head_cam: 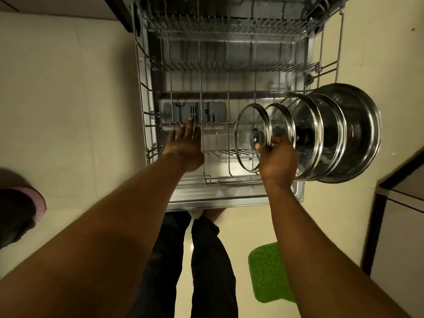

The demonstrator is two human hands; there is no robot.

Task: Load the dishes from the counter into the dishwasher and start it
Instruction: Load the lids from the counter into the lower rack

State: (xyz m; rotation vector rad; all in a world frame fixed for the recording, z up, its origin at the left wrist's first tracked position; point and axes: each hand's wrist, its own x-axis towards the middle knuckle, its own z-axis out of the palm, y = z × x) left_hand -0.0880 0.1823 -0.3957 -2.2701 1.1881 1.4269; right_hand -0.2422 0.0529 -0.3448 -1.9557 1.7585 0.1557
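So right hand (pixel 277 161) grips lid (pixel 245 143) on edge to slot beside other lids (pixel 321 138); left hand (pixel 185 148) flat over rack (pixel 146 125), prob steadying.

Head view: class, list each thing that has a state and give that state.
Dishwasher door, open, lying flat.
Lower rack, pulled out.
Small glass lid, on edge, gripped by the right hand.
Steel lid, on edge at the rack's right.
Left hand, open, fingers straight.
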